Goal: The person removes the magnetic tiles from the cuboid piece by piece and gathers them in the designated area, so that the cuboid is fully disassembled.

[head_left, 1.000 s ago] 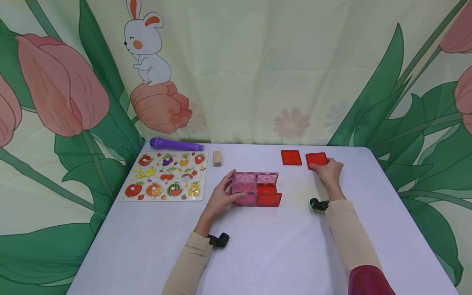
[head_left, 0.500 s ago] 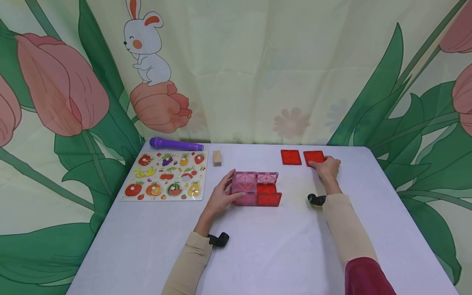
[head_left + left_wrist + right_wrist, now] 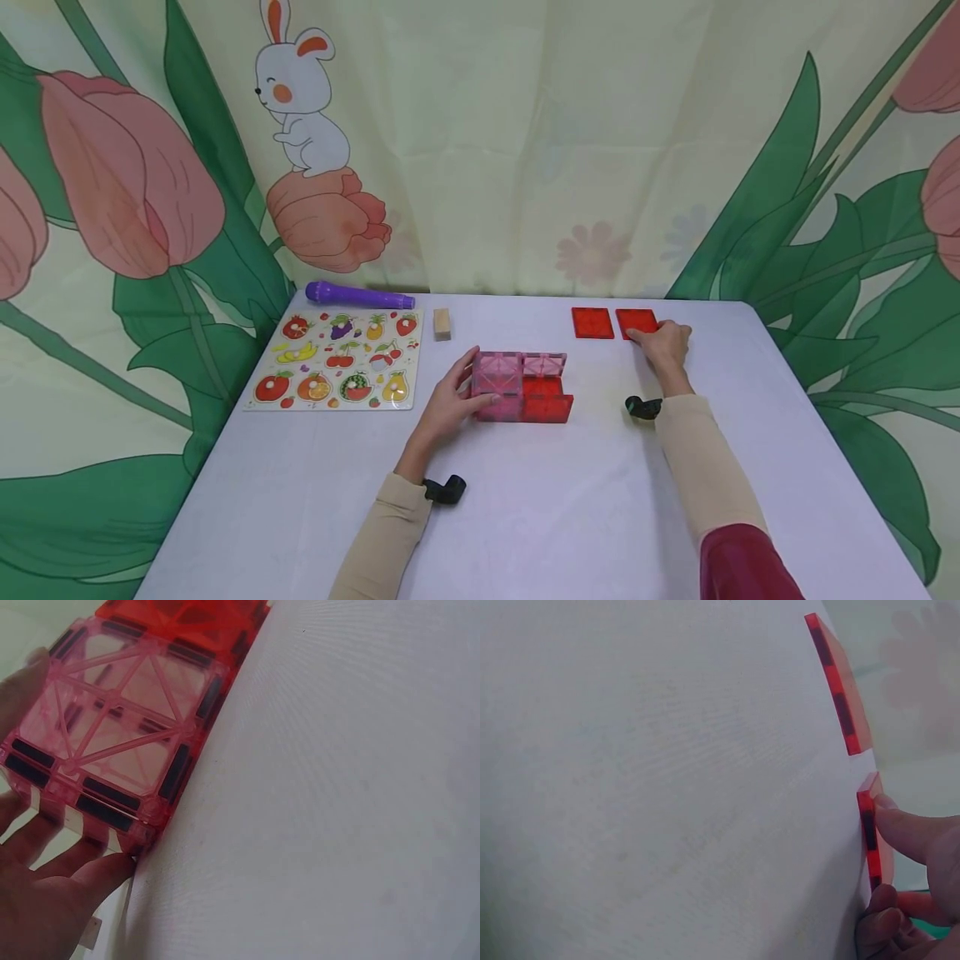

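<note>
My left hand (image 3: 450,402) grips the left end of a structure of translucent magnetic tiles, fingers along its side and thumb at the near face. A pink cube of tiles (image 3: 116,697) forms that end. Red tiles (image 3: 547,407) make up its lower right part, with a tilted pink tile (image 3: 543,364) at the back right. Toward the far right, my right hand (image 3: 666,348) holds a square red magnetic tile (image 3: 636,322) by its near right part, thumb on its top in the right wrist view. Just left of it lies a second red tile (image 3: 592,322), a narrow gap apart.
A fruit picture board (image 3: 337,362) lies at the left of the white table (image 3: 547,517), with a purple toy microphone (image 3: 360,296) behind it. A small wooden block (image 3: 442,324) stands beside the board. A printed curtain (image 3: 480,167) hangs along the back edge.
My right hand has slid the red tile a little to the left, closer to the other red tile. My left hand and the tile structure have stayed in place.
</note>
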`<state>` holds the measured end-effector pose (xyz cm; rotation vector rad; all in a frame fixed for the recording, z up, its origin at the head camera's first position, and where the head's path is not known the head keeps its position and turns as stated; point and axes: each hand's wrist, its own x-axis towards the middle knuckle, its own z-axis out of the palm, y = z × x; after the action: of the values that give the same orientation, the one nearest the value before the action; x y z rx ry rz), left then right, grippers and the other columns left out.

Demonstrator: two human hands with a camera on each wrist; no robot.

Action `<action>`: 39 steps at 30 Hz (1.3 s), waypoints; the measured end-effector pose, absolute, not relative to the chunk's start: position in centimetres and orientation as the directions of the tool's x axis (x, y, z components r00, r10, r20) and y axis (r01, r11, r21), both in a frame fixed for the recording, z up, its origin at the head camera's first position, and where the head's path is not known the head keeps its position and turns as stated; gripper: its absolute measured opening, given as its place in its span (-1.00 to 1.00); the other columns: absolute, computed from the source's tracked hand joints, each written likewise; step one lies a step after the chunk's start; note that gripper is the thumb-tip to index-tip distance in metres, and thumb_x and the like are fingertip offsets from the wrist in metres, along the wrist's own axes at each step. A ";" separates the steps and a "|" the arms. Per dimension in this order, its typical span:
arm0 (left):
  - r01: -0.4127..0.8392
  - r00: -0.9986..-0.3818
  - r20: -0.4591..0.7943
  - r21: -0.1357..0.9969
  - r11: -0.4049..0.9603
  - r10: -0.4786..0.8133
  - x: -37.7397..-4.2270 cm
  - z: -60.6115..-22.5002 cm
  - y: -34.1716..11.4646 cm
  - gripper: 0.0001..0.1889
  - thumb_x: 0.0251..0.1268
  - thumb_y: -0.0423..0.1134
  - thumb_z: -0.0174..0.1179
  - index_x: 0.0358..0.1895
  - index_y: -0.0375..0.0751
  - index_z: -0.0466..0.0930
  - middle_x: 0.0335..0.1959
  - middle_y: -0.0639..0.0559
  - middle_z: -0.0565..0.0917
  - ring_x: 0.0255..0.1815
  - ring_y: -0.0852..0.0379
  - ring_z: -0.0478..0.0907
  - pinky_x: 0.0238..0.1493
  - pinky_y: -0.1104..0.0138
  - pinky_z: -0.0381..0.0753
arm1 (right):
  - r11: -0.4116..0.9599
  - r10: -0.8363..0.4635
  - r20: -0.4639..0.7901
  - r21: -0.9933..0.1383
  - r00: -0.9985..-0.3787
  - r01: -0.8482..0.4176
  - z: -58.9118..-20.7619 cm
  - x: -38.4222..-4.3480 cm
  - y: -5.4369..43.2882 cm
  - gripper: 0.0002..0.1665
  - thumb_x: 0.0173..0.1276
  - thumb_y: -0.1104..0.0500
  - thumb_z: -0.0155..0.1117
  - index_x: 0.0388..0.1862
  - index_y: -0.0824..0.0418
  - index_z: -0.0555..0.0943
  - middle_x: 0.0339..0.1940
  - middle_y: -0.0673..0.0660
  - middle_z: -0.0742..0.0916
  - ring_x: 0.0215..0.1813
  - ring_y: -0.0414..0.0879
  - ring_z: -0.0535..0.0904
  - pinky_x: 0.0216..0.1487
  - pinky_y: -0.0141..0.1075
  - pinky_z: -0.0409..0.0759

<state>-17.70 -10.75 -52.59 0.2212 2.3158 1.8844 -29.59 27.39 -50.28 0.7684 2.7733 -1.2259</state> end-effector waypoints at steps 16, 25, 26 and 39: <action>0.026 -0.979 -0.014 0.980 0.197 0.202 -17.7 -52.8 -10.6 -0.03 0.11 -0.03 0.49 0.58 0.23 0.12 0.60 0.16 0.20 0.62 -0.07 0.15 0.51 0.03 0.34 | 0.520 0.447 -0.201 -0.734 -0.871 0.437 -50.5 -29.0 27.8 -0.03 0.41 -0.15 0.25 0.54 0.37 0.14 0.50 0.42 0.20 0.47 0.26 0.24 0.44 0.12 0.46; 0.016 -0.981 -0.024 0.979 0.205 0.192 -17.7 -52.7 -10.7 -0.06 0.10 0.01 0.49 0.53 0.44 0.13 0.59 0.20 0.20 0.61 -0.05 0.16 0.51 0.03 0.35 | 0.526 0.403 -0.139 -0.774 -0.904 0.354 -49.9 -28.1 27.7 0.02 0.39 -0.22 0.25 0.58 0.31 0.10 0.51 0.36 0.25 0.47 0.21 0.24 0.43 0.09 0.48; 0.016 -0.981 -0.024 0.979 0.205 0.192 -17.7 -52.7 -10.7 -0.06 0.10 0.01 0.49 0.53 0.45 0.13 0.59 0.20 0.20 0.61 -0.05 0.16 0.51 0.03 0.35 | 0.527 0.398 -0.135 -0.776 -0.907 0.347 -49.8 -27.9 27.6 0.03 0.39 -0.22 0.25 0.58 0.31 0.10 0.50 0.35 0.26 0.47 0.21 0.24 0.43 0.08 0.48; 0.024 -0.981 -0.016 0.979 0.201 0.195 -17.6 -52.5 -10.6 -0.02 0.11 -0.02 0.49 0.58 0.25 0.11 0.59 0.17 0.20 0.61 -0.06 0.16 0.51 0.03 0.34 | 0.588 0.323 -0.031 -0.777 -0.946 0.226 -48.8 -26.4 26.0 -0.02 0.38 -0.22 0.25 0.52 0.37 0.21 0.44 0.41 0.34 0.42 0.26 0.28 0.44 0.14 0.45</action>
<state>-17.64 -10.65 -52.48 0.2137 2.3249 1.8916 -26.35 25.96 -48.78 0.5037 2.8997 -1.3917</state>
